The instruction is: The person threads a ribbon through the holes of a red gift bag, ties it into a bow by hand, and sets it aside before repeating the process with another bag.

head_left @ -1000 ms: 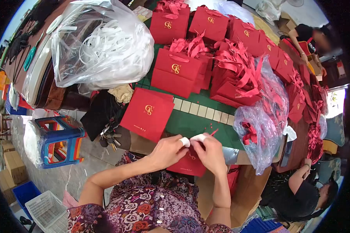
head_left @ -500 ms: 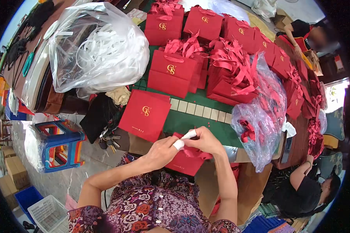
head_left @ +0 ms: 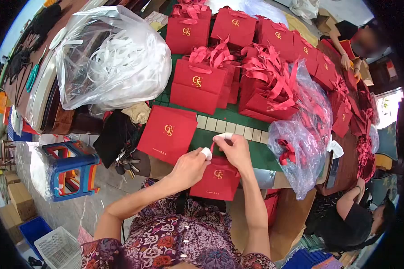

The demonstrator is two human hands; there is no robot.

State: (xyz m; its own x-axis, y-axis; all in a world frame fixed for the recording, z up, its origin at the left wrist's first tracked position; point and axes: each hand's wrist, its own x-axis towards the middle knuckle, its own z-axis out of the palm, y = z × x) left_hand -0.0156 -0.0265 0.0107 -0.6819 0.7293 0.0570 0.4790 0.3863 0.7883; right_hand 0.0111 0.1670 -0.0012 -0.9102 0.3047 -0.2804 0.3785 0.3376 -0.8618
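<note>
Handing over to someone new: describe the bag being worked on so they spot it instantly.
Find the green tabletop, then its near edge, by a flowered top. Below the left hand and right hand is a red bag with a gold logo. Unlike the larger-looking red piece to its left, it has both hands at its top edge.

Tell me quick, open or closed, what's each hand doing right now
Left hand: fingers curled by the nearest red bag; grip can't be told.
Right hand: closed, pinching a red ribbon.

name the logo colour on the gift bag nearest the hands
The logo is gold, shown best in the head view.
</note>
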